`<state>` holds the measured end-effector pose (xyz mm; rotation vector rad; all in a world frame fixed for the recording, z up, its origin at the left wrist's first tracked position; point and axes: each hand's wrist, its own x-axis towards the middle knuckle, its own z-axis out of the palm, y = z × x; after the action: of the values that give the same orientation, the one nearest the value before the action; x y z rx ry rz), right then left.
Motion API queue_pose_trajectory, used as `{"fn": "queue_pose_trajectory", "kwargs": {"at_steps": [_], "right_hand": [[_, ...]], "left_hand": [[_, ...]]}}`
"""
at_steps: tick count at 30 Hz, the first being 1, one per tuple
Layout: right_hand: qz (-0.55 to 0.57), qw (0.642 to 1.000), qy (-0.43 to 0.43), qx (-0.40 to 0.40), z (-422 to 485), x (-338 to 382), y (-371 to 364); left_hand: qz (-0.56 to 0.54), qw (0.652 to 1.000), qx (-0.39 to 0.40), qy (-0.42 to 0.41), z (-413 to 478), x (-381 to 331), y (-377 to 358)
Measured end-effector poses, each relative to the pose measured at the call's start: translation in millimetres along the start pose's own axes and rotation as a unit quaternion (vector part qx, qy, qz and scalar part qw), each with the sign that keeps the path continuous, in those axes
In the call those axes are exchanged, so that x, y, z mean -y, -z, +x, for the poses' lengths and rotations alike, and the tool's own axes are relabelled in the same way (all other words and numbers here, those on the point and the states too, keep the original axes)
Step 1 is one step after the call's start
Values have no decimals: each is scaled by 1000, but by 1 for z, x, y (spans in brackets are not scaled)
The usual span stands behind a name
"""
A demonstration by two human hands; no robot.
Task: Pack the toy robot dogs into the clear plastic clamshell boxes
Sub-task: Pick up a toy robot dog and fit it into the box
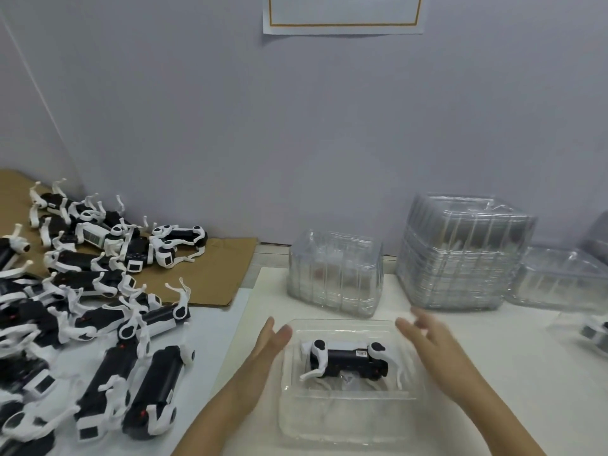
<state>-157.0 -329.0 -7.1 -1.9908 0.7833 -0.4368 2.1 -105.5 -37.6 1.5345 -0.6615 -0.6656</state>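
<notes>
The open clamshell box [348, 422] lies at the near middle of the desk [493, 373]. One toy robot dog [345, 357] lies in its far half, white legs pointing toward the near half. The left hand [263, 350] stands edge-on just beside the box's left wall, fingers straight and together, holding nothing. The right hand [434, 343] hovers at the far right corner with its fingers spread wide, also holding nothing.

Behind the box, only a narrow strip of desk separates its far rim from a short stack of boxes [335, 278] and a taller stack [460, 255]. To the right a broad stretch of bare desk runs to a lower stack [559, 281]. To the left, a pale strip beside the left forearm separates the box from the heap of loose dogs [98, 324], which spreads back over a cardboard sheet [217, 268] to the wall.

The right fingers are blurred, so whether they touch the rim cannot be told; the same holds for the left fingertips. The heap is cut off by the left edge. At the right edge a further box with something dark and white inside [589, 330] is cropped and hard to make out. A paper sheet [343, 14] on the wall is cut by the top edge.
</notes>
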Motion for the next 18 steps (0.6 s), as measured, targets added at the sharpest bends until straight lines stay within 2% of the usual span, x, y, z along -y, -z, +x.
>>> {"fn": "queue_pose_trajectory", "kwargs": {"at_steps": [2, 3, 5, 8, 10, 12, 18], "right_hand": [[12, 987, -44, 156, -12, -1, -5], [61, 982, -31, 175, -15, 4, -8], [165, 973, -6, 161, -16, 15, -6], [281, 952, 35, 116, 0, 32, -6], [304, 946, 86, 69, 9, 45, -8], [311, 943, 117, 34, 13, 52, -13], [316, 932, 174, 28, 14, 51, -25]], "left_hand": [[7, 999, 31, 6, -1, -5, -13], [8, 1000, 1, -1, 8, -2, -18], [-2, 1000, -20, 0, 22, -23, -29], [-38, 994, -34, -99, 34, -55, -29], [-47, 983, -71, -163, 40, -63, -26], [-35, 974, -120, -189, 42, -63, -22], [9, 953, -163, -256, 39, -56, -13]]}}
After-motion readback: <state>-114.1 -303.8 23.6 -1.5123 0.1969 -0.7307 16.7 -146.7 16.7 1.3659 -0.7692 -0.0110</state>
